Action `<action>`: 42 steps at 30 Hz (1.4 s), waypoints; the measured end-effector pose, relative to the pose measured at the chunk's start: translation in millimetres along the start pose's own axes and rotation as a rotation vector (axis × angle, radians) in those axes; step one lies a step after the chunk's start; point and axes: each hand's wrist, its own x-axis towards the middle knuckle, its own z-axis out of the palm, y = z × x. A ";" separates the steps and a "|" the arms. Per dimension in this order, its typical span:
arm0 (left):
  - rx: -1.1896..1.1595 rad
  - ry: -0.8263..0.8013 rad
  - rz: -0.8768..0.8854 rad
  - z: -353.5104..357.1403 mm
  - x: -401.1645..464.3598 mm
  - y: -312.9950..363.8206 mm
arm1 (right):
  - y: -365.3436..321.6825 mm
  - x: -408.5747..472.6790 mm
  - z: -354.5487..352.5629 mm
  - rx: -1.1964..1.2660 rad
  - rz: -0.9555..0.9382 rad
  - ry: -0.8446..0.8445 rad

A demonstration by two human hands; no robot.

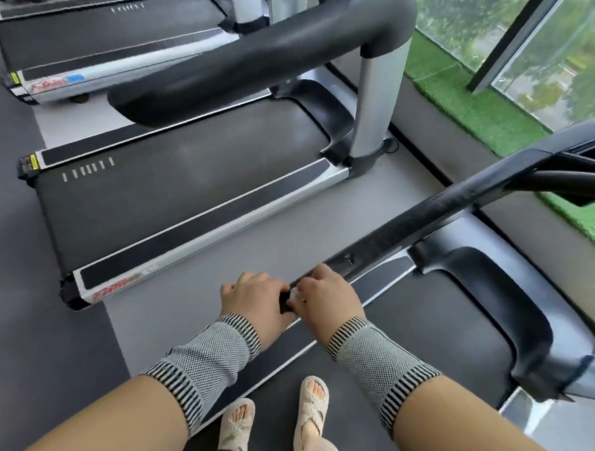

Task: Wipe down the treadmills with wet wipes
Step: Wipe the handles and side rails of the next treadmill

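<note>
At 6 o'clock, both hands—left hand (pixel 253 301), right hand (pixel 326 297)—curl round rail (pixel 413 212) end, pinching wipe (pixel 296 294); wipe cld slip—small bit held.

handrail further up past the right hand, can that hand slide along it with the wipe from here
Probably yes. The right hand already grips the near end of the handrail with the white wipe under its fingers, and nothing sits on the bar ahead. The far end may need a step forward.

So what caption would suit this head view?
Both hands, left and right, hold a wipe on a treadmill handrail.
</note>
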 end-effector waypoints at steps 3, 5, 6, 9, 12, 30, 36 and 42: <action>-0.007 -0.009 0.023 -0.2 -3.0 -5.8 | -8.7 -2.6 -0.4 -0.005 0.014 -0.023; -0.011 -0.028 0.038 -1.0 -5.3 -11.0 | 3.3 6.9 -9.7 -0.004 0.106 0.004; -0.010 -0.043 0.038 -1.3 -6.5 -14.1 | 11.5 11.9 -14.6 -0.005 0.169 0.042; -0.021 -0.046 0.021 -0.5 -10.2 -20.7 | 0.6 3.3 -9.5 -0.027 0.120 0.051; -0.031 -0.022 0.025 -1.0 -12.2 -20.9 | -19.2 -9.1 0.6 -0.020 -0.054 -0.089; -0.083 -0.079 -0.042 7.0 -36.4 -59.9 | -26.6 -5.0 4.8 -0.052 -0.039 -0.085; -0.070 -0.107 -0.036 7.5 -41.6 -69.0 | -21.5 -9.0 2.1 0.010 -0.019 -0.023; -0.044 -0.080 0.002 5.0 -33.4 -57.0 | 26.4 43.6 -47.5 -0.131 0.258 0.050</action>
